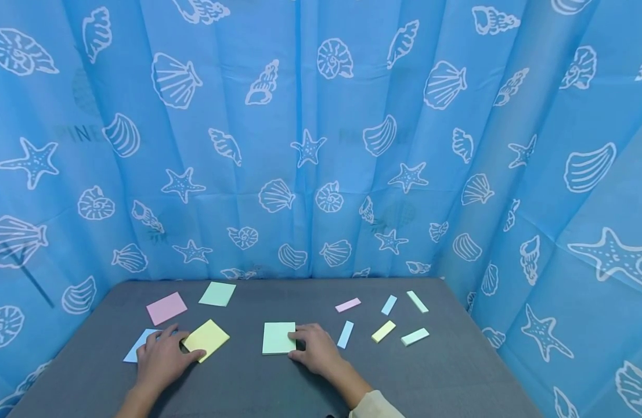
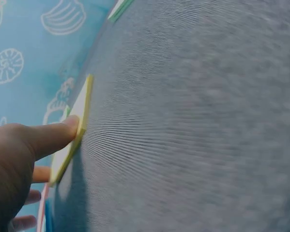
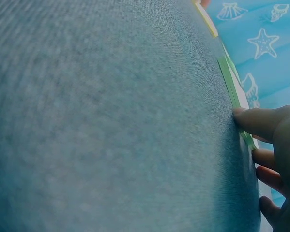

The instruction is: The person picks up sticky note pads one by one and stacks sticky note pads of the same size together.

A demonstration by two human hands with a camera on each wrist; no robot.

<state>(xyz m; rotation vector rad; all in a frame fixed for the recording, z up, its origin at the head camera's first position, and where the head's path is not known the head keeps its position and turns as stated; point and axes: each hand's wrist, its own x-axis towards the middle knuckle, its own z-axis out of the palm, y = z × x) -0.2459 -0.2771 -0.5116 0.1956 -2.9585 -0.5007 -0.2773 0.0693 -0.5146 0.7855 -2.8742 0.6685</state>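
My left hand point(image 1: 161, 354) pinches a square yellow sticky-note pad point(image 1: 210, 338) between thumb and fingers. In the left wrist view, the thumb presses the edge of the yellow pad point(image 2: 82, 113), and a shadow falls beside it on the cloth. Near the table's middle, my right hand point(image 1: 317, 348) holds a pale green sticky-note pad point(image 1: 277, 338) by its right side, thumb at the near corner. The right wrist view shows the thumb against the layered edge of that green pad point(image 3: 228, 79). A blue pad point(image 1: 138, 346) lies partly hidden behind my left hand.
A pink pad point(image 1: 166, 308) and another green pad point(image 1: 217, 294) lie at the back left. To the right are several narrow note strips: pink point(image 1: 348, 305), blue point(image 1: 345, 335), yellow point(image 1: 383, 331) and green point(image 1: 415, 337). A blue shell-patterned curtain point(image 1: 310, 145) hangs behind the grey table point(image 1: 237, 389).
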